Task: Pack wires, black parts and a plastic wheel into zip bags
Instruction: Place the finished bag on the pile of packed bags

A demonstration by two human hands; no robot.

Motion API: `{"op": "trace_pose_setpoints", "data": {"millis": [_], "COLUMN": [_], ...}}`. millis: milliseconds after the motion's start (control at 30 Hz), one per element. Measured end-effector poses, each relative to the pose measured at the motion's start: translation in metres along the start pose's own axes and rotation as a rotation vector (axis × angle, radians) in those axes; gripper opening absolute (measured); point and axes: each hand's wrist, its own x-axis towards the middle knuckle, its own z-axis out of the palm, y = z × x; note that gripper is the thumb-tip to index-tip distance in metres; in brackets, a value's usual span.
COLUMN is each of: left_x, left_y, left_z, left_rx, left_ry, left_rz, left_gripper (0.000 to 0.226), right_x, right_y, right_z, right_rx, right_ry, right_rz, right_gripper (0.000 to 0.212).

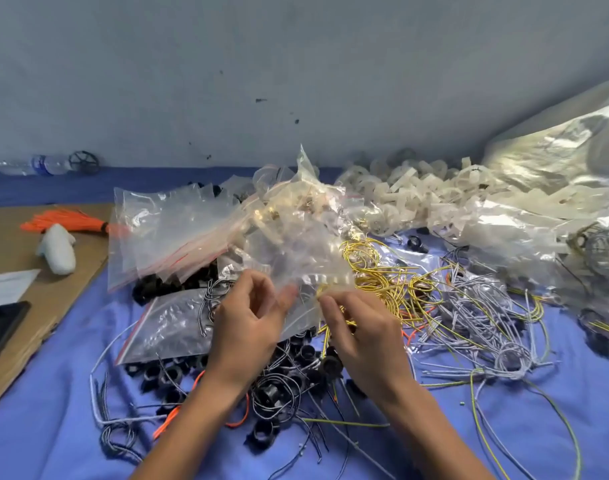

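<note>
My left hand (251,317) and right hand (361,327) sit close together. Each has curled fingers that pinch the near edge of one clear zip bag (296,261), left on one side and right on the other. The bag rises from the hands and leans away from me, so its long axis runs from my fingertips toward the far pile. The film is blurred, and I cannot tell whether the edge I hold is the mouth.

I judge the bag nearly weightless, limp and slick. It should be pinched at the lip, one layer per hand, to spread it.

Just beyond the right hand lie yellow wires (382,282) in springy loops, and they look likely to snag. Under both wrists are black parts (285,382), small and rigid, tangled with thin dark wire. Beside the left hand lies a filled bag (171,323) on the desk (53,445). Well beyond the right hand is a heap of white plastic wheels (410,195).
</note>
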Motion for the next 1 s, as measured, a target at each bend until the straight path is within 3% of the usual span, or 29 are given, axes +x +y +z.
{"op": "trace_pose_setpoints", "data": {"millis": [100,167,300,433,533,700,833,933,1000], "left_x": [-0.005,-0.014,-0.03,-0.032,-0.035,-0.037,-0.033,-0.028,-0.031], "left_y": [-0.004,-0.005,-0.004,0.0,0.0,0.003,0.0,-0.006,-0.006], "left_z": [-0.002,-0.005,-0.002,-0.003,-0.001,0.001,-0.005,-0.011,-0.01], "left_rx": [-0.016,0.043,0.327,0.387,0.396,0.435,0.313,0.224,0.252], "left_ry": [0.032,-0.025,-0.104,-0.05,-0.08,-0.096,0.106,0.289,0.282], "left_rz": [0.013,0.056,0.235,0.374,0.442,0.389,0.382,0.374,0.434], "left_gripper": [0.022,0.021,0.019,0.02,0.029,0.041,0.039,0.036,0.034], "right_x": [-0.006,-0.013,-0.024,-0.025,-0.028,-0.029,-0.033,-0.031,-0.03], "right_y": [0.007,0.002,-0.012,-0.013,-0.012,-0.015,-0.013,-0.014,-0.015], "right_z": [-0.007,-0.005,0.014,0.017,0.015,0.024,0.022,0.021,0.021], "right_rx": [0.004,0.06,-0.048,-0.129,0.021,0.358,0.284,0.197,0.071], "right_ry": [0.107,0.04,-0.15,0.005,0.083,0.016,-0.012,-0.001,-0.026], "right_rz": [0.014,0.041,0.036,0.099,0.227,0.333,0.224,0.187,0.17], "right_gripper": [0.025,0.019,0.036,0.02,0.014,0.02,0.039,0.037,0.026]}}
